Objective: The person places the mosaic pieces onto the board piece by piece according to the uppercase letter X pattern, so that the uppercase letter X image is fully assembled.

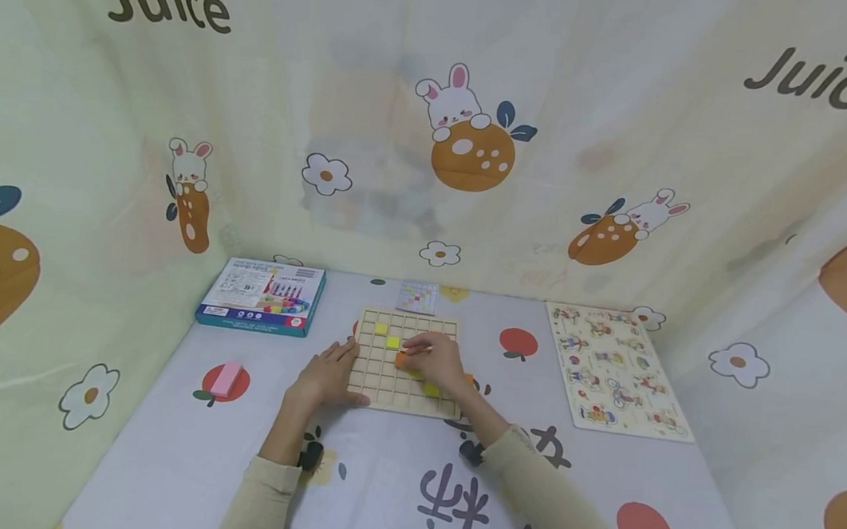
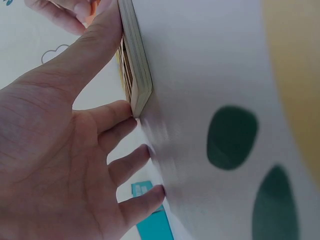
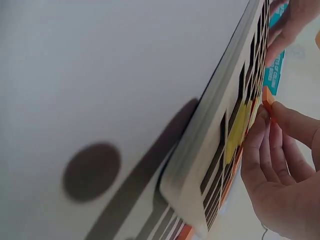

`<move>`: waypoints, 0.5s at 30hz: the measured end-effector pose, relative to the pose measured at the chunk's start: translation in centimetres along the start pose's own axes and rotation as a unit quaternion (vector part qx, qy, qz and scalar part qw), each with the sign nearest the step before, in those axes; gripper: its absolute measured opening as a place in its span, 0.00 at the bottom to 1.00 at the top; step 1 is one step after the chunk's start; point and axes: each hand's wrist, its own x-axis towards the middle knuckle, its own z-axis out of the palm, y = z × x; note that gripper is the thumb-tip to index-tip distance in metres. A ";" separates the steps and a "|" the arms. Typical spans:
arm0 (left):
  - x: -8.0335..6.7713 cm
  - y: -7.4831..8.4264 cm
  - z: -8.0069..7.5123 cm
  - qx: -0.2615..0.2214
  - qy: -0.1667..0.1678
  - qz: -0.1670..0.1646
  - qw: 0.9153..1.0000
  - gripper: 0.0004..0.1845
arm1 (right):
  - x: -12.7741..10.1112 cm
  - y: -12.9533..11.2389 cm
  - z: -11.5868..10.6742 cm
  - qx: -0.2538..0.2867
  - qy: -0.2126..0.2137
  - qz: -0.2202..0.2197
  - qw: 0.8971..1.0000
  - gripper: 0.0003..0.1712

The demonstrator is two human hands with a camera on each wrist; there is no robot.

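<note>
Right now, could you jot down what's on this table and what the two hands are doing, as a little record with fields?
Board: wooden grid board lying flat on the table, some yellow tiles in its cells
Left hand: left hand rests with straight fingers against the board's left edge
Right hand: right hand pinches an orange tile over the board
Left side: blue box, pink block
Right side: picture puzzle board
Behind board: small colour chart

Table w/ printed cloth (image 1: 169,451), grid board (image 1: 388,390), blue box (image 1: 261,296), pink block (image 1: 227,379), picture puzzle (image 1: 615,369), prob. small card (image 1: 418,297).
</note>
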 end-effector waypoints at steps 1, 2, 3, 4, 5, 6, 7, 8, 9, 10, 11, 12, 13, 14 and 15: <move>0.0 0.0 0.0 0.001 -0.001 0.000 1.000 0.58 | 0.0 -0.1 0.2 -0.003 -0.004 -0.003 1.000 0.14; 0.0 0.0 0.0 0.002 -0.001 0.002 1.000 0.58 | 0.1 -0.1 0.3 -0.008 -0.007 -0.005 1.000 0.14; -0.1 0.0 -0.1 0.002 0.000 0.004 1.000 0.58 | 0.2 -0.1 0.4 -0.014 -0.009 -0.008 1.000 0.14; -0.1 0.0 0.0 0.003 0.001 0.007 1.000 0.58 | 0.3 -0.1 0.6 -0.019 -0.009 -0.010 1.000 0.14; -0.1 0.0 -0.1 0.004 0.001 0.008 1.000 0.58 | 0.3 -0.2 0.7 -0.023 -0.011 -0.011 1.000 0.13; 0.0 -0.1 0.0 0.004 0.005 0.011 1.000 0.58 | 0.4 -0.2 0.8 -0.028 -0.012 -0.012 0.999 0.13; -0.2 0.2 -0.3 0.003 0.002 0.007 1.000 0.57 | 0.4 -0.2 0.9 -0.029 -0.013 -0.012 0.999 0.13; -0.3 0.3 -0.3 0.001 0.002 0.006 1.000 0.57 | 0.4 -0.3 1.0 -0.029 -0.016 -0.011 0.999 0.13; -0.3 0.3 -0.4 -0.002 0.002 0.004 1.000 0.57 | 0.4 -0.3 1.1 -0.029 -0.018 -0.010 0.999 0.13; -0.4 0.4 -0.5 -0.003 0.001 0.002 1.000 0.57 | 0.4 -0.4 1.2 -0.030 -0.020 -0.009 0.999 0.12; -0.4 0.5 -0.6 -0.005 0.000 0.000 1.000 0.56 | 0.4 -0.5 1.3 -0.030 -0.023 -0.011 0.999 0.13; -0.5 0.5 -0.6 -0.005 0.000 -0.001 1.000 0.57 | 0.4 -0.5 1.4 -0.035 -0.024 -0.014 0.999 0.12; -0.7 0.7 -0.8 -0.006 -0.003 -0.004 1.000 0.56 | 0.4 -0.6 1.6 -0.040 -0.025 -0.017 0.999 0.13; -0.7 0.7 -0.8 -0.004 -0.003 -0.002 1.000 0.56 | 0.4 -0.7 1.7 -0.049 -0.026 -0.019 0.998 0.13; -0.7 0.6 -0.8 -0.002 -0.002 0.000 1.000 0.56 | 0.5 -0.7 1.8 -0.059 -0.025 -0.024 0.998 0.12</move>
